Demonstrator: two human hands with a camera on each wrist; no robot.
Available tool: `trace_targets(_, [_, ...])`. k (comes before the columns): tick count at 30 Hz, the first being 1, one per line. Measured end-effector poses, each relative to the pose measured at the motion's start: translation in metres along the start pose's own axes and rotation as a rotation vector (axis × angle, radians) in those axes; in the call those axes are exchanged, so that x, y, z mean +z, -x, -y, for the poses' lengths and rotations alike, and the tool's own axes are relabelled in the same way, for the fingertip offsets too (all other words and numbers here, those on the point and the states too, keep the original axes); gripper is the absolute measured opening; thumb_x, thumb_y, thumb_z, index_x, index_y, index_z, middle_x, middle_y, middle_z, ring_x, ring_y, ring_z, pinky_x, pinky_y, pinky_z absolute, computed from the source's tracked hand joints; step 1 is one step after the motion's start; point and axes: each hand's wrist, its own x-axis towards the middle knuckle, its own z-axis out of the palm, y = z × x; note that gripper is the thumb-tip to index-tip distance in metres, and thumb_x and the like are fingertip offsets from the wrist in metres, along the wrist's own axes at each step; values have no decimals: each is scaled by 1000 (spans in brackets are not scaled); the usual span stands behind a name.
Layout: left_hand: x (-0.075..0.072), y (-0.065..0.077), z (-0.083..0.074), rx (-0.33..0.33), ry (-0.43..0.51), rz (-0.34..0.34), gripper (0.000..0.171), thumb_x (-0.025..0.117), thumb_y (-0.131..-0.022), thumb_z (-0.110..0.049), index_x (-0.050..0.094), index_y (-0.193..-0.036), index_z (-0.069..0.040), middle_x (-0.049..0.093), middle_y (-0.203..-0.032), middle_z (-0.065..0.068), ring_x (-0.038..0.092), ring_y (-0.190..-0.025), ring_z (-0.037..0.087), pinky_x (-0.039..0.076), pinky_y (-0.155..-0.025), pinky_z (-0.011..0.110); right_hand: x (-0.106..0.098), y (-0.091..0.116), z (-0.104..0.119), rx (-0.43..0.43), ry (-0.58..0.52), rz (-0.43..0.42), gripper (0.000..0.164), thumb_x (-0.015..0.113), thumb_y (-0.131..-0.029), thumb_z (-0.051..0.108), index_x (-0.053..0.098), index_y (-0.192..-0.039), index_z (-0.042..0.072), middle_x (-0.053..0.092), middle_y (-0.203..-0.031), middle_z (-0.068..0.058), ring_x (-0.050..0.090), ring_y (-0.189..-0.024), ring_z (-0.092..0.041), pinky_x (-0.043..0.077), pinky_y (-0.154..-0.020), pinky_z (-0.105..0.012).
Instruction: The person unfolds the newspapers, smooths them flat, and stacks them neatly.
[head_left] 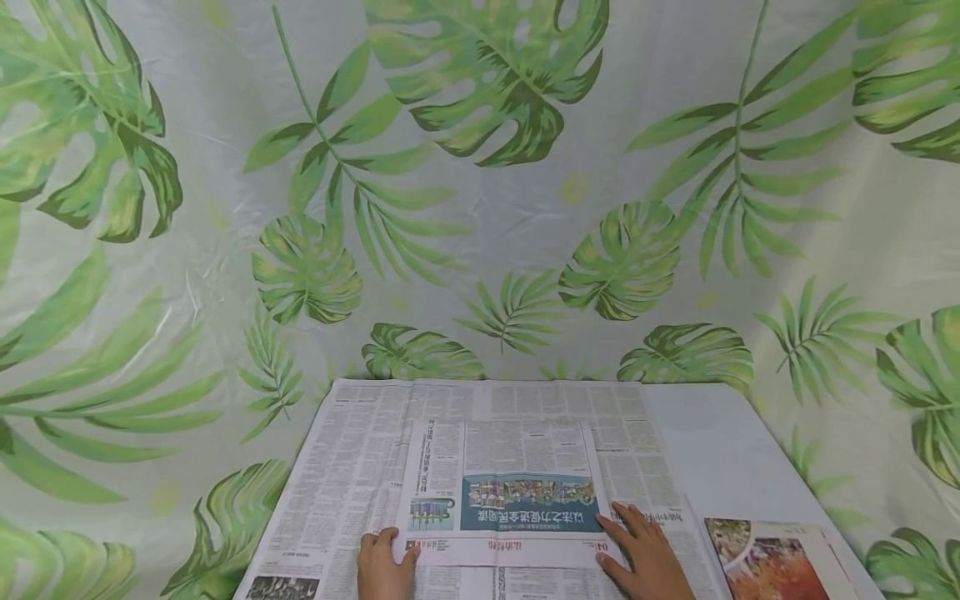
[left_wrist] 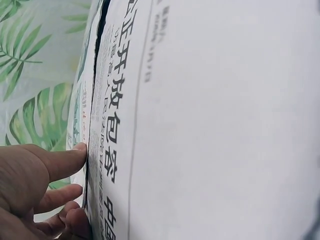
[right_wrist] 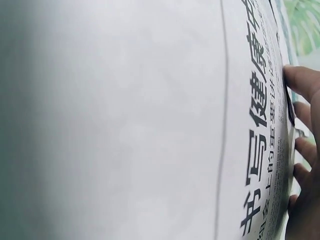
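A folded newspaper sheet (head_left: 525, 450) with a teal picture panel lies over larger spread newspaper pages (head_left: 345, 483). At its near left corner is my left hand (head_left: 386, 567), thumb at the sheet's edge and fingers bent loosely on the pages beside it. My right hand (head_left: 645, 554) rests at the near right corner with fingers spread, fingertips on the sheet's edge. In the left wrist view, the left thumb (left_wrist: 75, 157) touches the paper's edge near large printed characters. The right wrist view has the right hand's fingers (right_wrist: 302, 82) along the paper's edge.
A colourful printed page (head_left: 780, 558) lies at the near right of the white tabletop (head_left: 720, 442). Behind the table and at its sides hangs a leaf-patterned sheet (head_left: 510, 242). A dark photo (head_left: 283, 587) is printed on the spread pages at the near left.
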Motion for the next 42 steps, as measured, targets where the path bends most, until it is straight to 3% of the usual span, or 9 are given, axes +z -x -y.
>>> trace_targets(10, [-1,6,-7,-23,-82,30,63,85,-82,-19,59,-128,16,58,-106,33,62,-98,46,54,-84,57,0,3,2,-15,-35,-31,64,62,-91,69,68,-137,25,54,-151,-14,42,-144,-48,24,-114,-74])
trace_targets(15, [-2,7,-10,-18,-97,30,66,85,-82,-18,56,-132,15,57,-108,33,61,-100,47,53,-85,57,-3,4,4,-3,-49,-7,65,61,-91,69,66,-139,25,52,-154,-13,38,-147,-48,21,-116,-74])
trace_targets(24, [-6,-1,-7,15,-21,38,65,88,-77,-17,61,-128,12,62,-89,14,62,-81,24,53,-74,44,1,4,0,-2,-42,-6,66,59,-92,70,65,-140,25,51,-155,-13,37,-147,-48,20,-116,-75])
trace_targets(33, [-6,-11,1,61,24,75,60,88,-75,-16,64,-125,8,60,-86,3,55,-75,17,47,-69,36,0,2,0,1,-55,-4,69,58,-92,71,64,-141,24,50,-156,-14,36,-148,-48,18,-117,-74])
trace_targets(42, [-7,-16,10,187,117,125,55,84,-77,-11,65,-126,5,56,-81,-5,47,-70,5,40,-62,21,4,1,-4,-9,-65,-25,67,58,-92,71,66,-140,24,52,-154,-13,38,-147,-48,20,-116,-74])
